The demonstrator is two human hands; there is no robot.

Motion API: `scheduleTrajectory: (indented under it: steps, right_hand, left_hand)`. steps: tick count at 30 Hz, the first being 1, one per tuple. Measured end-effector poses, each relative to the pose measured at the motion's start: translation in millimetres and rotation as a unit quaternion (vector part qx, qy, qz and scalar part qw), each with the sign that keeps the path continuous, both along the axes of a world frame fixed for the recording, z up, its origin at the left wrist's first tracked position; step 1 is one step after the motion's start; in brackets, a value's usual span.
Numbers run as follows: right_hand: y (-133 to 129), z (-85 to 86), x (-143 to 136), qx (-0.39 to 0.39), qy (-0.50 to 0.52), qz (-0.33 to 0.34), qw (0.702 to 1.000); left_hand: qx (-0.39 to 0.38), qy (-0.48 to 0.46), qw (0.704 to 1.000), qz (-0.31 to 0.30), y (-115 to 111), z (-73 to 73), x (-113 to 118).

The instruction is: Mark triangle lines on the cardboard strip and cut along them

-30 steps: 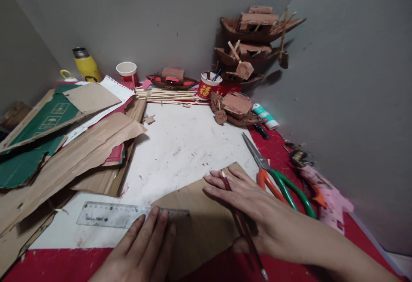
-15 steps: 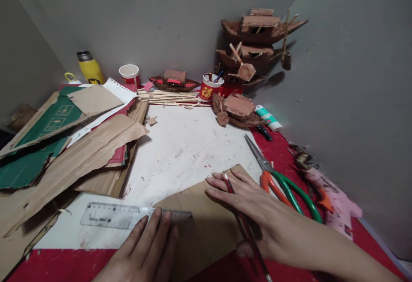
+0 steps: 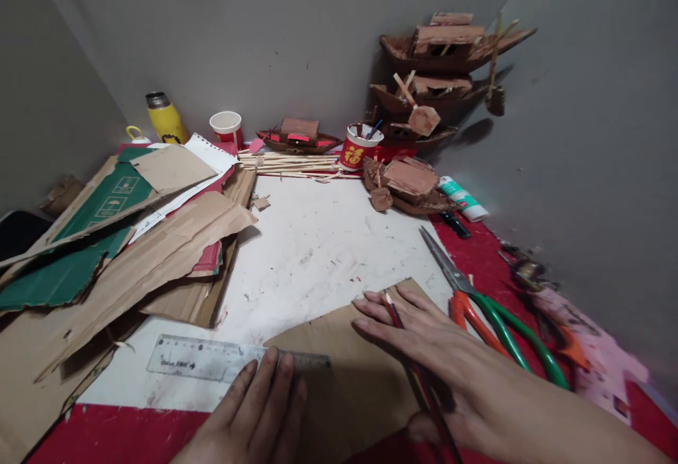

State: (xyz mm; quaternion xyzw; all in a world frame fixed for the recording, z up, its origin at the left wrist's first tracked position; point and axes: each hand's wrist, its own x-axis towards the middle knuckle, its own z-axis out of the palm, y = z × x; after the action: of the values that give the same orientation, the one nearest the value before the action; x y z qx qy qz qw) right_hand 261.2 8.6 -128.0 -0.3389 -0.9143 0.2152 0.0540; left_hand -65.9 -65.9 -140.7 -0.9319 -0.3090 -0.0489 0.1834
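My left hand (image 3: 259, 411) lies at the lower middle, its outstretched fingertips resting on the edge of a clear plastic ruler (image 3: 204, 359). The ruler's right end overlaps a brown piece of cardboard (image 3: 331, 372). On that cardboard's right part my right hand (image 3: 418, 340) is spread flat, with a red and black pencil (image 3: 424, 377) held between its fingers. The pencil's pale sharpened end points away from me. Large scissors (image 3: 474, 294) with orange and green handles lie just right of this hand, blades slightly apart.
Torn cardboard (image 3: 153, 273) is piled on the left. Thin wooden sticks (image 3: 291, 162), a red and white cup (image 3: 360, 147) holding tools, and a small cardboard boat (image 3: 410, 185) sit along the back. More model boats (image 3: 450, 51) stand against the wall. A white and teal tube (image 3: 463, 198) lies right.
The whole view has shifted, so things appear slightly farther right. Both hands, the ruler, the pencil and the cardboard keep about the same places relative to each other.
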Motion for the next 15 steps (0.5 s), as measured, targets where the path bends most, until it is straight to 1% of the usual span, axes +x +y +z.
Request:
scheduleTrajectory:
  steps: [3, 7, 15]
  right_hand:
    - [-0.2, -0.6, -0.3, 0.005, 0.0, -0.001, 1.0]
    - [1.8, 0.4, -1.4, -0.003, 0.006, 0.005, 1.0]
    - [2.0, 5.0, -2.1, -0.012, -0.002, 0.01, 1.0]
  left_hand:
    - [-0.018, -0.01, 1.0, -0.005, 1.3, 1.9, -0.6]
    - [-0.02, -0.01, 1.0, -0.007, 1.9, 2.8, -0.6]
    - [-0.036, -0.031, 0.999, 0.003, -1.0, -1.6, 0.7]
